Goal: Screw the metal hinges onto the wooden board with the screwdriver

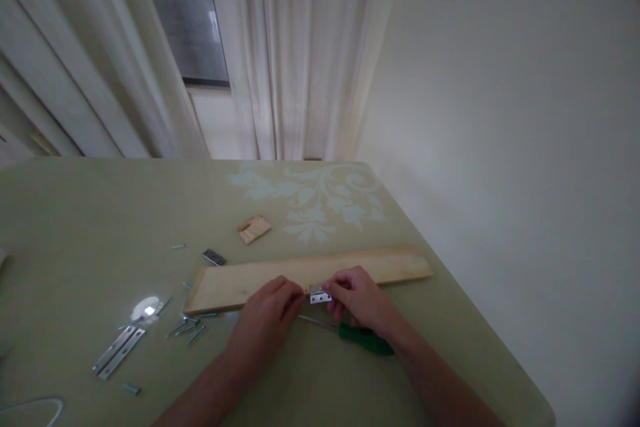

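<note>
Right hand (353, 293) pinches the hinge (320, 297) at the board's six-o'clock edge; left hand (270, 307), at the hinge's nine o'clock, has an unclear grip. Steady, flush support should prevent skew.

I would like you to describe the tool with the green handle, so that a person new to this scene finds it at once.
Find the long wooden board on the table. On its near side, by the right hand, lies the tool, its thin metal shaft pointing left. Unlike the loose screws, it has a thick green handle.
</note>
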`<state>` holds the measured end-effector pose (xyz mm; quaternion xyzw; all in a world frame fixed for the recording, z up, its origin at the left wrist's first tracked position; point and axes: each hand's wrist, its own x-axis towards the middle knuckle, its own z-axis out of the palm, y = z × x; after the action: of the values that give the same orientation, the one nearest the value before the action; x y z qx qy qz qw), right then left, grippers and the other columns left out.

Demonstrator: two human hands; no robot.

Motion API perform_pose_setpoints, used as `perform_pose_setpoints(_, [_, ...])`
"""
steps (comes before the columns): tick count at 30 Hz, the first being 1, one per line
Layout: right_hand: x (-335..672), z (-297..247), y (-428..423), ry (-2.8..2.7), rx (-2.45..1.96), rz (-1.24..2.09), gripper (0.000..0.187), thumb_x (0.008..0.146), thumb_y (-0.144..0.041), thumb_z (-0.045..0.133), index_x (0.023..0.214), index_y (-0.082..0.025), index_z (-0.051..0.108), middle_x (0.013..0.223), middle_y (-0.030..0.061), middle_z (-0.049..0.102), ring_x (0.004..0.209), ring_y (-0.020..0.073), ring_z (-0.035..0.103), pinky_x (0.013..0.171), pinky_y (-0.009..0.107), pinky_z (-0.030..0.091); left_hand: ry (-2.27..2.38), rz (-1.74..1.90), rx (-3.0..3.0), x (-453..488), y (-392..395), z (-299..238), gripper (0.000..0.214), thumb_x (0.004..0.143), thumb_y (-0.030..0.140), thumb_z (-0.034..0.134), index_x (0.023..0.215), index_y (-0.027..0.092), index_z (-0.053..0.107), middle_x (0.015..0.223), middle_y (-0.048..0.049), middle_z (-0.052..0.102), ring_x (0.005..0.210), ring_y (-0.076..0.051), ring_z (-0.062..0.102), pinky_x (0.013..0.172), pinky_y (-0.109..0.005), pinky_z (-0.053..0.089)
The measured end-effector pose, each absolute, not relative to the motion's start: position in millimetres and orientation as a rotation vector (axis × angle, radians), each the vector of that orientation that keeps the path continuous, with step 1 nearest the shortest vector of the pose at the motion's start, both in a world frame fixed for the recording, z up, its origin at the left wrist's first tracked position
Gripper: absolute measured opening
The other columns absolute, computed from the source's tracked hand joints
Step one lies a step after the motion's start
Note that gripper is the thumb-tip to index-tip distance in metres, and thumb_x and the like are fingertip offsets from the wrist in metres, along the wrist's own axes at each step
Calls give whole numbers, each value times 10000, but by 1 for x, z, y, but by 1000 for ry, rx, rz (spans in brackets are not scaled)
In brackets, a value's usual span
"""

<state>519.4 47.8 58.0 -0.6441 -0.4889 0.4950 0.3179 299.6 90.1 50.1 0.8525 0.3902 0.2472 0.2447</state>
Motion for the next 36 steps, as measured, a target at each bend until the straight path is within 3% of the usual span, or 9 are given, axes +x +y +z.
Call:
perform_pose_setpoints(5, [511,48,51,-1338,-1789,1260,390,978,-503,583,823,-174,722,632,22,718,448,139,635,356,211,362,950,740,2755,297,73,27,263,1057,180,519,1108,238,770,915,-33,786,797,-225,764,706,-320,576])
perform_pose_setpoints(11, [506,55,54,-1477,-1895,1043,460,1015,-502,579,684,-200,680,544,12,684,424,147,596,495,263,431,920,779,2887,300,71,22,298,1038,101,484,1028,217,758,799,-28,762,707,-198,732,704,-318,568])
perform_pose_setpoints(16, [500,55,54,-1598,-1974,855,472,1032,-449,591,628,-218,671,526,14,666,530,166,603,602,289,391,899,802,2944,297,66,17,313,1021,72,496,1212,190,714,895,-47,786,755,-209,743,767,-343,575])
perform_pose_setpoints(21, [498,54,54,-1653,-2129,661,401,995,-456,667,679,-216,728,702,70,759,661,206,639,638,325,323,916,757,2969,297,63,13,393,973,3,499,1298,151,663,878,-40,767,739,-216,735,742,-359,567])
perform_pose_setpoints(25, [501,55,55,-1719,-2160,653,446,997,-529,671,685,-220,744,697,59,760,656,204,644,634,327,331,944,719,3002,297,63,13,393,977,5,503,1320,135,645,926,-58,783,768,-216,742,760,-357,570])
perform_pose_setpoints(31, [501,52,53,-1733,-2272,564,500,992,-609,669,689,-214,723,732,95,774,699,251,685,634,346,325,880,664,3070,296,66,21,484,870,-62,483,1290,110,651,884,-59,765,753,-227,729,727,-360,570])
perform_pose_setpoints(36, [502,52,49,-1760,-2219,486,323,1003,-536,695,940,-220,722,782,51,771,706,240,706,620,318,365,860,777,3105,298,67,26,389,910,-56,455,1212,77,663,819,-41,736,694,-220,708,693,-372,548])
